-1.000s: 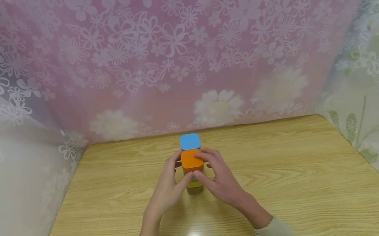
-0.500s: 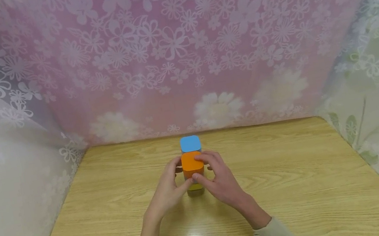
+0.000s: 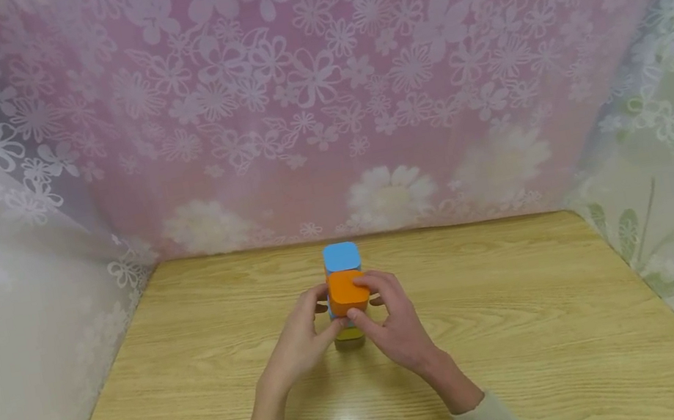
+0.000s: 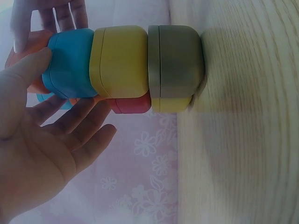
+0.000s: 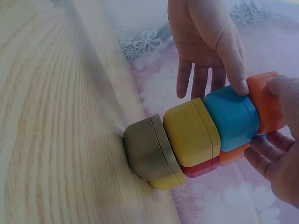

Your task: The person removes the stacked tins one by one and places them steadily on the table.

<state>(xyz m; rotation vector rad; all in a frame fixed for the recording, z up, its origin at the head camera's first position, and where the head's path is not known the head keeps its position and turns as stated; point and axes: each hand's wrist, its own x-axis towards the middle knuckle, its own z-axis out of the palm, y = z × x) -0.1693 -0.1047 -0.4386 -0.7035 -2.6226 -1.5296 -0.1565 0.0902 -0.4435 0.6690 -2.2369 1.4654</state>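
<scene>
Rounded blocks with seam lines stand in two stacks, one close behind the other. From the bottom, the front stack has an olive block (image 4: 180, 63), a yellow block (image 4: 122, 63), a blue block (image 4: 72, 63) and an orange block (image 3: 347, 288) on top. My left hand (image 3: 292, 340) holds the blue block, thumb on its near face and fingers round the side. My right hand (image 3: 401, 322) grips the orange block, with the thumb at its near side and a finger over its top edge. The orange block sits slightly twisted and off to the right.
The rear stack shows a yellow block (image 5: 168, 182), a red block (image 5: 202, 169), an orange block (image 5: 233, 156) and a blue top block (image 3: 341, 256). Both stand on a wood-grain table (image 3: 517, 328). A pink flowered curtain (image 3: 272, 139) hangs behind the table.
The orange block has turned a little and shifted slightly right under my right hand. My left hand has stayed nearly still at the stack. The view has tilted slightly.
</scene>
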